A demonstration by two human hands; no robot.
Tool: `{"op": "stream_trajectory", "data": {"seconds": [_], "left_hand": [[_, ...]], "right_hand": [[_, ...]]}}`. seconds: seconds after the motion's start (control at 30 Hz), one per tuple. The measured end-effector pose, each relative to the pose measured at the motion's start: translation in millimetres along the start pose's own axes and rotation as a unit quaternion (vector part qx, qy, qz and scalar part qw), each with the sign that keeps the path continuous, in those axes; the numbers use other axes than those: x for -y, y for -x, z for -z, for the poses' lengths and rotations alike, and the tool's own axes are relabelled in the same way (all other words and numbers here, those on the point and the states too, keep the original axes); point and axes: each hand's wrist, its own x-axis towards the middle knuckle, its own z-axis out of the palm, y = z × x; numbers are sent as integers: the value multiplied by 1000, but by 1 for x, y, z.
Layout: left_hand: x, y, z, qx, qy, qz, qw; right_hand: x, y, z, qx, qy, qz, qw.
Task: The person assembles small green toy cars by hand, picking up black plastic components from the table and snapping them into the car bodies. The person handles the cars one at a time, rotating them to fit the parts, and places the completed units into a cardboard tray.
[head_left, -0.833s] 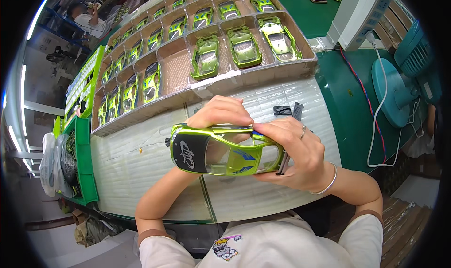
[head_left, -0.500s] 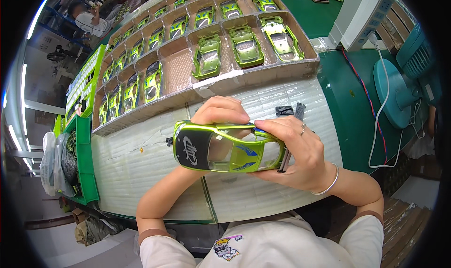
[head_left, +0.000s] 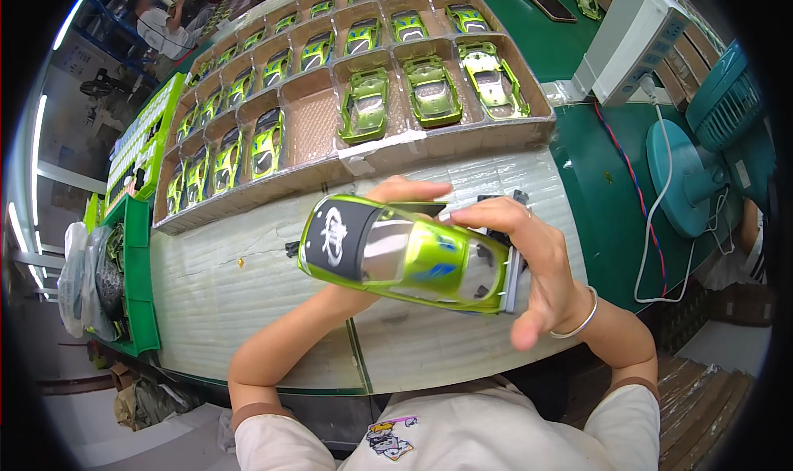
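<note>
Lime-green and glossy, one toy car shell (head_left: 410, 258) is held above the desk (head_left: 588, 169), over the white padded sheet (head_left: 239, 314) towards the near edge. Its bonnet is black with one white squiggle, its windows are clear, and blue marks sit on the roof; a grey bar crosses the tail, and the whole shell is slightly blurred. Its nose points to the desk's left edge.

The left hand (head_left: 406, 192) is clamped on the shell from the far side and beneath. The right hand (head_left: 541, 260) is spread at the tail, thumb well apart from the fingers; whether its fingertips touch the shell I cannot tell.

One black piece (head_left: 292, 249) lies just beyond the nose; others by the right hand are too hidden to count.

Behind stands one divided box (head_left: 462, 143). Its nearest row carries seven shells, four left and three right; the second, eight; farther ones are too small to count surely.

One green crate (head_left: 144, 306) stands at the desk's left edge, one teal fan (head_left: 690, 182) towards the right, one phone (head_left: 545, 0) near the far edge.
</note>
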Motion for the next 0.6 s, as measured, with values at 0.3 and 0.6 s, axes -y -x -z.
{"op": "stream_trajectory", "data": {"seconds": [0.3,0.6], "left_hand": [[14,9,-1,38,121,72,989],[22,18,-12,35,102,101,989]], "right_hand": [[-5,-3,3,12,-3,-113,994],[-9,0,-2,79,157,-25,984]]}}
